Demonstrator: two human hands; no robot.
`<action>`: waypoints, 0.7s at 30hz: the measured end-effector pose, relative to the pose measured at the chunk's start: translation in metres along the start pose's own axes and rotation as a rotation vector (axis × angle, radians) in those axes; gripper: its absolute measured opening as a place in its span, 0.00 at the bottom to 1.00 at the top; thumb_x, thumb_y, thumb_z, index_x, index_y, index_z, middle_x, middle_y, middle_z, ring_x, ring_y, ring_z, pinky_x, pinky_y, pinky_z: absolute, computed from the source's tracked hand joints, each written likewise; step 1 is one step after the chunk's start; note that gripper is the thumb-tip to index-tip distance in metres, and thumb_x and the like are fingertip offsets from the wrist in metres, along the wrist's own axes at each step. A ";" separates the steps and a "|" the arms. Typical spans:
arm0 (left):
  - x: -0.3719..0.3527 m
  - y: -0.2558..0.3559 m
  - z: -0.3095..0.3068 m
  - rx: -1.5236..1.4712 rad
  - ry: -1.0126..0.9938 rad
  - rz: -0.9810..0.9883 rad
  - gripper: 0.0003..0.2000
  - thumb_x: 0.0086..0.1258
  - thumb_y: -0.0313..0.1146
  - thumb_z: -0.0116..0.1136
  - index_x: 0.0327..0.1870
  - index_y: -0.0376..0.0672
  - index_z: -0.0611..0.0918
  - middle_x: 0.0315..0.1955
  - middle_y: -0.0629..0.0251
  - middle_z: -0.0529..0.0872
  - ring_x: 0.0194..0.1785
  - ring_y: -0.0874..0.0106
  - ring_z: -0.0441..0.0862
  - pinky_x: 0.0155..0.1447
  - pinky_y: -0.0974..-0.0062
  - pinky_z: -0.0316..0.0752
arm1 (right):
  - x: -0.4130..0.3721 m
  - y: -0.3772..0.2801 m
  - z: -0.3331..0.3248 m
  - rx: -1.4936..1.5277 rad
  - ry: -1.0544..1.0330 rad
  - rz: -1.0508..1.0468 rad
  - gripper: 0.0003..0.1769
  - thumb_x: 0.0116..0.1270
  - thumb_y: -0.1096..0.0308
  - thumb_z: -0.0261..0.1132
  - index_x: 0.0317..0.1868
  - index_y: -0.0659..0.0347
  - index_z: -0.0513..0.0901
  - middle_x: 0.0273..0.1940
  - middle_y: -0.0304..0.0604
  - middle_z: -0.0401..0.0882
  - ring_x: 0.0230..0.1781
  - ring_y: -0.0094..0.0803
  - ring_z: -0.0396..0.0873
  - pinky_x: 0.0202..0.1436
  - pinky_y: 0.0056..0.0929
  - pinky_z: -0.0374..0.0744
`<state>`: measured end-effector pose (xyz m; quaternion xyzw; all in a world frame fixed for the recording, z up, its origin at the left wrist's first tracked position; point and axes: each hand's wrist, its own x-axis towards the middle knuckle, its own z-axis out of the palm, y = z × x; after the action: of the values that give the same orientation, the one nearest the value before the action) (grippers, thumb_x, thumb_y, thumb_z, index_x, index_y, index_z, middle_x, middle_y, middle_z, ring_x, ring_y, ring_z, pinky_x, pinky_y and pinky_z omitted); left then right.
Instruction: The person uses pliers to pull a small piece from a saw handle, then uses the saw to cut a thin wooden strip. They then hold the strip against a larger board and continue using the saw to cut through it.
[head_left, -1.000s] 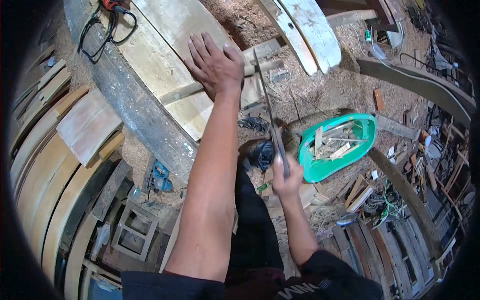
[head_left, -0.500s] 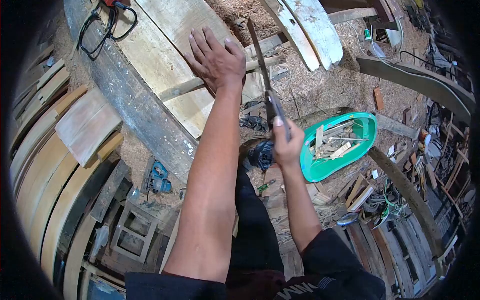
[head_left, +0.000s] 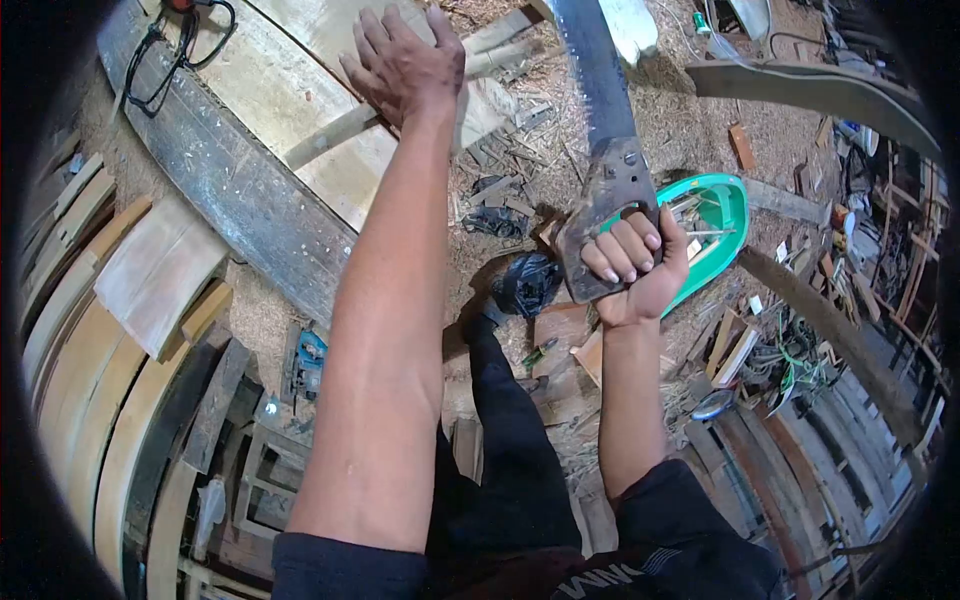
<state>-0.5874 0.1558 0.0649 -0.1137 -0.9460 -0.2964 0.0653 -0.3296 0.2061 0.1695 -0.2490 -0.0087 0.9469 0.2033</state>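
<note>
My left hand [head_left: 405, 65] lies flat on the pale wooden boards [head_left: 265, 75], its fingers spread, close to a narrow wooden strip [head_left: 335, 135] that crosses them. In my right hand [head_left: 635, 255] is a handsaw [head_left: 610, 165], gripped with my fingers wrapped through its dark, worn handle. The toothed blade points up and away, its broad face turned to me and its teeth on the left. The saw is held in the air to the right of the boards, apart from them. Its far tip runs out of view at the top.
A green tub [head_left: 735, 215] of wood scraps stands behind my right hand. A blue power tool [head_left: 308, 362] lies on the ground at the left. Curved planks [head_left: 130, 330] are stacked at the far left. A black cable [head_left: 150, 70] lies at the upper left, and a black plastic bag [head_left: 528, 285] is near my foot.
The handsaw has swung right, away from the boards, and turned from edge-on to show its flat face. My left hand stays on the boards. The view has shifted slightly.
</note>
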 end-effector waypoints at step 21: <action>0.007 -0.021 0.009 -0.108 0.110 -0.029 0.22 0.75 0.44 0.45 0.62 0.39 0.73 0.62 0.49 0.74 0.69 0.55 0.67 0.76 0.55 0.51 | -0.063 0.040 -0.064 0.529 -0.265 0.090 0.25 0.79 0.49 0.47 0.25 0.52 0.70 0.12 0.26 0.60 0.08 0.17 0.57 0.15 0.20 0.60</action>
<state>-0.6000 0.1455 0.0476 -0.0870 -0.9251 -0.3539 0.1066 -0.2641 0.1396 0.1383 -0.0619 0.2230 0.9485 0.2163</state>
